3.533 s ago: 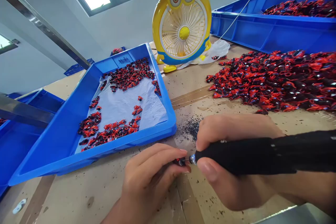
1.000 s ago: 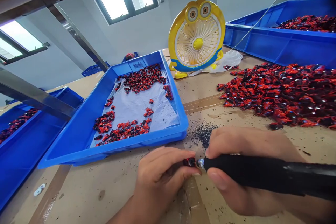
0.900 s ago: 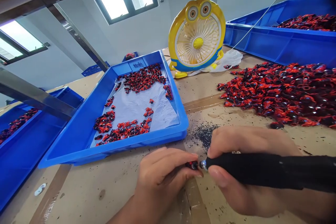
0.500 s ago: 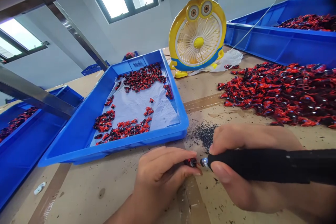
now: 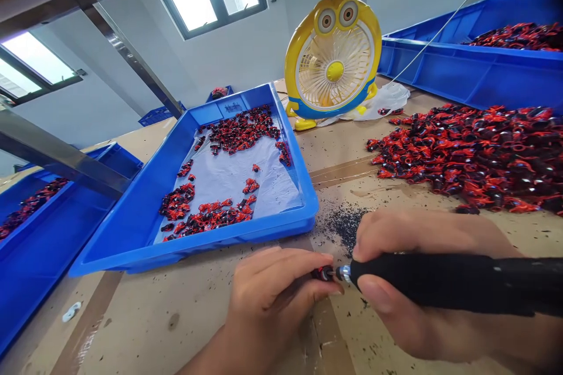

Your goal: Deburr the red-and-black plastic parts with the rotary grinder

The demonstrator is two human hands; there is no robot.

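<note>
My left hand point(image 5: 277, 290) pinches a small red-and-black part point(image 5: 323, 273) between thumb and fingers, mostly covered by them. From the right, my right hand point(image 5: 409, 281) grips a black rotary tool point(image 5: 440, 281), a thick pen-shaped handpiece with a silver collar. Its thin bit meets the end of the part facing it, or comes very close; I cannot tell which. Just beyond both hands, black shavings point(image 5: 347, 225) are scattered on the brown table covering point(image 5: 185, 299).
A blue tray point(image 5: 264, 224) holding similar parts stands ahead to the left. A heaped pile of red-and-black parts point(image 5: 479, 155) lies at right. Behind are a yellow fan point(image 5: 334, 70) and another blue bin point(image 5: 444, 73). A metal post point(image 5: 65, 158) crosses the left side.
The view has shifted very slightly. Both hands keep their hold, with the tool's bit still at the part.
</note>
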